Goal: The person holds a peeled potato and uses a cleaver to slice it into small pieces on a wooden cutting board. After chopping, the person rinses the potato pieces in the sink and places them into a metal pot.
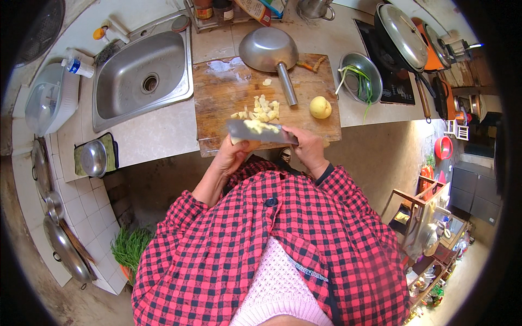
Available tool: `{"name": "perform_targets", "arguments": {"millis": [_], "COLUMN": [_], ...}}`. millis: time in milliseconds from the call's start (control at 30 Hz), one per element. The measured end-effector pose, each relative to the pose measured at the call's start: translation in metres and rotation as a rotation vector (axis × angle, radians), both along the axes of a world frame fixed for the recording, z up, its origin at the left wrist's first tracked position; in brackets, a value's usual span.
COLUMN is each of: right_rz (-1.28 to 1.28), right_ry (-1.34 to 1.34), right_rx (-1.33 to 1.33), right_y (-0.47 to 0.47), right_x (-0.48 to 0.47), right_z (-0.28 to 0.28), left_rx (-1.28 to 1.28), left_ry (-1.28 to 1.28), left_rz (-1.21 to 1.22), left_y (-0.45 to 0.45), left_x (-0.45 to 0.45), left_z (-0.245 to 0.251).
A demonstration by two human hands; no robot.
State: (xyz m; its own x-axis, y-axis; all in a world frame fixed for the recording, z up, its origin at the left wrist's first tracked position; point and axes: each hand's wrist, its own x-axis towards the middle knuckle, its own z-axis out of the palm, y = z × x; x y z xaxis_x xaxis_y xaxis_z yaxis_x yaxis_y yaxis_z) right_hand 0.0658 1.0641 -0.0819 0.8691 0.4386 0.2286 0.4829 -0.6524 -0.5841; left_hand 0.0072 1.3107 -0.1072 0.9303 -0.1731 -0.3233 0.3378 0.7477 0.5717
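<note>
My right hand (308, 147) grips the handle end of a broad-bladed cleaver (244, 131), with pale yellow pieces lying on its blade. My left hand (233, 153) holds a pale, rounded piece of food (252, 145), partly hidden beneath the blade. Both hands are at the near edge of a wooden cutting board (301, 87). Just beyond the blade lies a heap of pale yellow chunks (264, 109). A whole yellowish, peeled-looking round fruit or vegetable (320, 107) sits to the right on the board.
An overturned metal pan (269, 48) rests across the board's far edge, its handle pointing nearer. Left is a steel sink (140, 73). To the right stand a metal bowl (360, 77) with green onions (359, 75) and an induction cooktop (397, 87) with a lidded wok (401, 36).
</note>
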Motion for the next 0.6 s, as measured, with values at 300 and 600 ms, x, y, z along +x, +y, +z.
{"name": "perform_targets", "arguments": {"millis": [300,600], "right_rz": [0.014,0.153], "right_ry": [-0.038,-0.152], "right_rx": [0.084,0.013], "right_y": [0.018,0.038], "right_x": [-0.006,-0.013], "right_z": [0.024,0.050], "left_rx": [-0.220,-0.439], "left_ry": [0.131,0.141], "left_rz": [0.111,0.102], "left_y": [-0.002,0.000], "left_x": [-0.008,-0.014], "left_z": [-0.024,-0.049]}}
